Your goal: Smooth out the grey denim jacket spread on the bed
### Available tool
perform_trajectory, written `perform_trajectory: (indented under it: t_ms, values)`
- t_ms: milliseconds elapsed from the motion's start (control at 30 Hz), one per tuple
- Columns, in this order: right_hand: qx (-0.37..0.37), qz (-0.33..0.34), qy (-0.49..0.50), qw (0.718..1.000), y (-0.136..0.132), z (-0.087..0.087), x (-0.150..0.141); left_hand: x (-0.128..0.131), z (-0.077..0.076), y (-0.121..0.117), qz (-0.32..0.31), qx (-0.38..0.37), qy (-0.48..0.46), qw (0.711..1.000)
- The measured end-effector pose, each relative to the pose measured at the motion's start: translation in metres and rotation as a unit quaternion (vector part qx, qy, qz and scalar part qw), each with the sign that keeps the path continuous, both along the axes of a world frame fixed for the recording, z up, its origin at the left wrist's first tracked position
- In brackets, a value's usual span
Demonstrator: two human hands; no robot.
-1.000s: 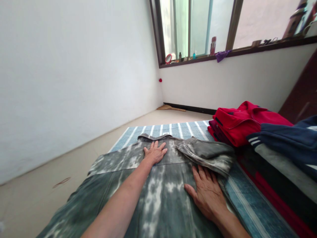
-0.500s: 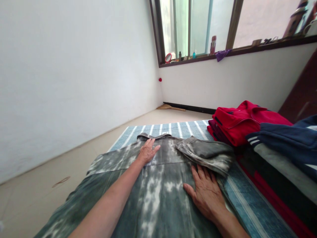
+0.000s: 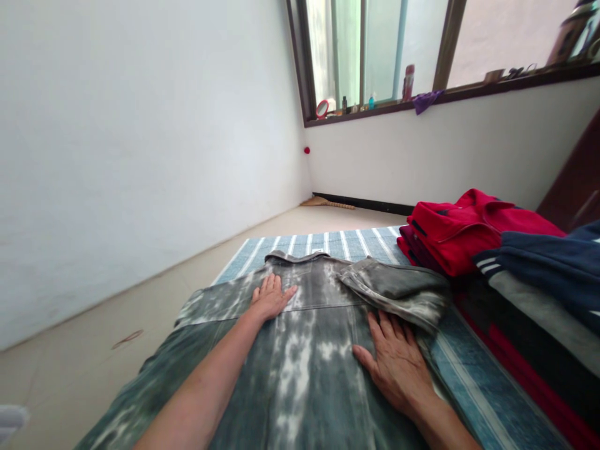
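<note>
A grey-green tie-dye jacket point(image 3: 293, 369) lies spread out with its back facing up and its collar at the far end. My left hand point(image 3: 272, 299) rests flat on the upper back below the collar, fingers spread. Lower on the right side, my right hand point(image 3: 398, 359) presses flat on the cloth, its fingers stretched out. Just beyond those fingertips, the jacket's right sleeve point(image 3: 398, 284) is folded over in a loose bundle. Both hands are open and grip nothing.
A blue and white striped cloth point(image 3: 462, 369) lies beneath the jacket. Folded clothes are stacked at the right, with a red garment point(image 3: 478, 219) and a navy one point(image 3: 548, 265) on top. A broom point(image 3: 325, 202) lies on the floor by the far wall. Bottles line the windowsill point(image 3: 384, 110).
My left hand has slid down and a little left from near the collar. My right hand keeps its place on the jacket. The whole view has shifted slightly.
</note>
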State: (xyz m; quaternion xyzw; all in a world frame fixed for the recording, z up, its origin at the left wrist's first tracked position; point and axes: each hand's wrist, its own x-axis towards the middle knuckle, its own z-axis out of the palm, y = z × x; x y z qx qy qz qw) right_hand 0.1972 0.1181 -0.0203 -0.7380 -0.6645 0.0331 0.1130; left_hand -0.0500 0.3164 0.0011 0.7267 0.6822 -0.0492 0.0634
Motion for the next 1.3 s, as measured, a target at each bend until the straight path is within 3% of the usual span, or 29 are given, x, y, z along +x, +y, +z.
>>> perform_trajectory:
  t_ms: [167, 267, 433, 767, 967, 1300]
  values:
    - [0.000, -0.002, -0.003, 1.000, 0.000, 0.001, 0.000, -0.016, 0.004, -0.003, -0.029, 0.026, -0.003, 0.999]
    - [0.006, 0.001, -0.008, 1.000, 0.000, 0.000, -0.001, -0.024, 0.005, -0.011, 0.003, 0.045, 0.016, 0.999]
    - [0.018, 0.000, -0.010, 1.000, 0.000, -0.005, 0.000, -0.026, 0.005, -0.016, 0.041, 0.015, 0.021, 0.999]
    - [0.017, -0.001, -0.019, 1.000, 0.000, -0.007, 0.000, -0.045, 0.003, -0.006, 0.020, 0.031, 0.012, 0.999]
    - [0.023, -0.001, -0.021, 1.000, 0.000, -0.010, 0.000, -0.044, 0.006, -0.001, 0.031, -0.008, 0.020, 0.999]
    - [0.020, 0.001, -0.024, 1.000, -0.001, -0.008, 0.000, -0.056, 0.003, 0.009, -0.010, 0.000, 0.019, 1.000]
